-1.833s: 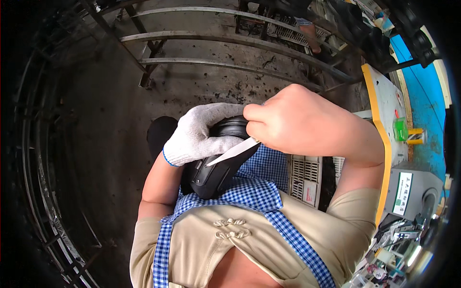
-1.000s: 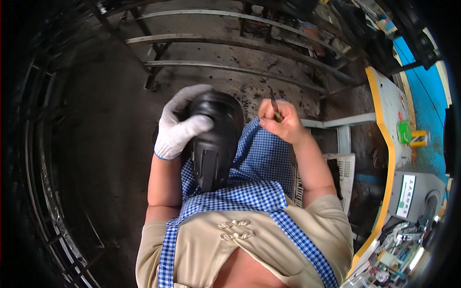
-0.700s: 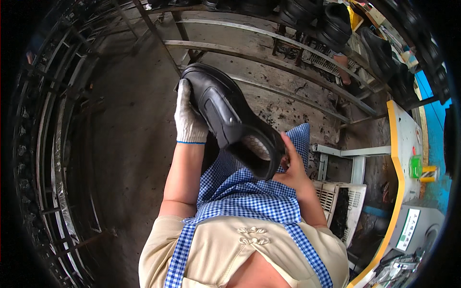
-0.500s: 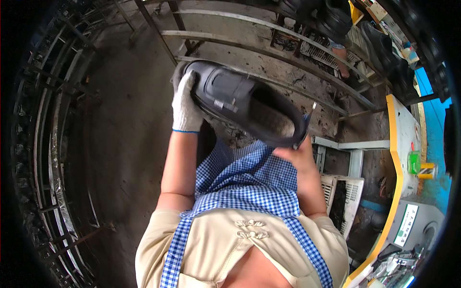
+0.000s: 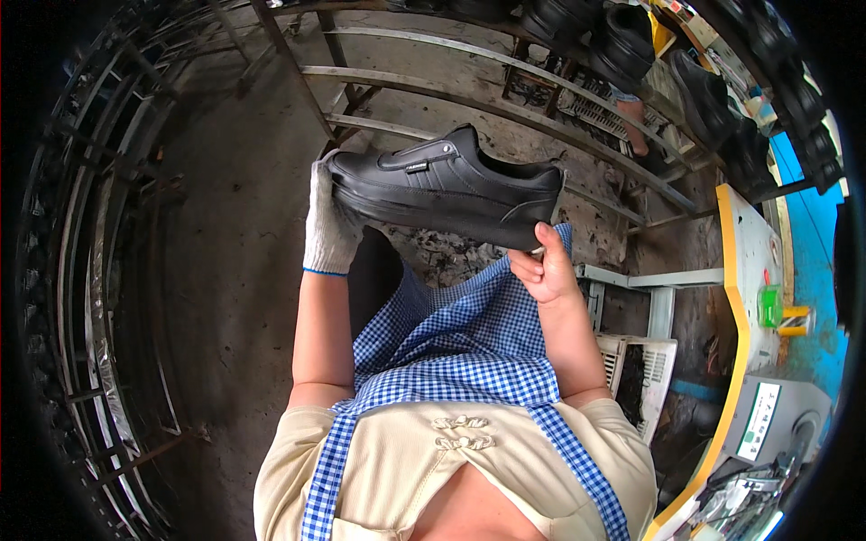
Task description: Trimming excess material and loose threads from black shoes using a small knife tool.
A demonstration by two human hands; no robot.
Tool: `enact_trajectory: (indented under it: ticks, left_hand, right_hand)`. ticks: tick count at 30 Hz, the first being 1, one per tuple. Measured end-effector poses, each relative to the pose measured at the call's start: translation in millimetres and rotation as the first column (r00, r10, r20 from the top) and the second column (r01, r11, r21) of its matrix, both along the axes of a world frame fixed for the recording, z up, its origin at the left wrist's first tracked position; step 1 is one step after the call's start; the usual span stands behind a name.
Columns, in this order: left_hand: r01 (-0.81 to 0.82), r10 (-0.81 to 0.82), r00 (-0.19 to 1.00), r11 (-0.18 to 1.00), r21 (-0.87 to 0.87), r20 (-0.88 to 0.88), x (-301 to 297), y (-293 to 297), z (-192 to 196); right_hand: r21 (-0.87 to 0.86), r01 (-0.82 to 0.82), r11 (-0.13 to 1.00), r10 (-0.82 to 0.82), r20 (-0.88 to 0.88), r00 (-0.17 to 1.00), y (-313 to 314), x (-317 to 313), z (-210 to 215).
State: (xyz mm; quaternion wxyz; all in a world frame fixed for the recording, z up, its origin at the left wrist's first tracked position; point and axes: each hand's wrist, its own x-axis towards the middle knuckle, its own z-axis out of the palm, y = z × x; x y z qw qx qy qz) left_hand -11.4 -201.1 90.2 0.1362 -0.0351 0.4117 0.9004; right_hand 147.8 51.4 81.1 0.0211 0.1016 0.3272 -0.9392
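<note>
Between my two hands a black shoe (image 5: 451, 187) is held up over my lap, its side turned to me and its opening upward. My left hand (image 5: 330, 221), in a white knitted glove with a blue cuff, is closed round the toe end. My bare right hand (image 5: 548, 267) grips the heel end from below, thumb against the sole edge and fingers curled. Whether something small is also tucked in those right fingers cannot be made out. A blue-and-white checked apron (image 5: 460, 334) lies under the shoe.
Metal racks (image 5: 406, 81) run ahead, with black shoes (image 5: 622, 45) on top at the far right. More racks (image 5: 99, 298) stand at the left. On my right is a yellow-edged table (image 5: 732, 270) with a green container (image 5: 769, 307); a white crate (image 5: 645, 379) sits below it.
The shoe has rolled from showing its top and inside to showing its side, and its heel end has risen. My right hand has come up under the heel. A thin pointed metal tip beside it no longer shows clearly.
</note>
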Motion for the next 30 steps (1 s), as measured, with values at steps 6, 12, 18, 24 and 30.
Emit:
enact_trajectory:
  ticks: [6, 12, 18, 24, 30]
  left_hand:
    - [0.056, -0.054, 0.998, 0.997, 0.054, -0.042, 4, -8, 3]
    - [0.073, -0.070, 0.988, 0.997, 0.018, -0.137, 68, 20, 27]
    - [0.098, -0.100, 0.982, 0.995, -0.020, -0.160, 72, 18, 37]
    - [0.162, -0.140, 0.985, 0.947, 0.276, -0.098, 65, 36, 25]
    - [0.066, -0.046, 0.997, 0.943, 0.327, -0.069, 58, 41, 25]
  right_hand:
    - [0.014, 0.052, 0.999, -0.052, 0.005, 0.999, -13, -8, 2]
    - [-0.014, 0.101, 0.995, -0.102, -0.099, 0.990, -30, -24, 18]
    - [-0.148, -0.047, 0.988, 0.034, -0.090, 0.995, -40, -31, 26]
    - [-0.147, 0.010, 0.989, -0.023, -0.088, 0.996, -67, -25, 8]
    - [0.233, 0.106, 0.967, -0.083, -0.106, 0.991, -46, -24, 6]
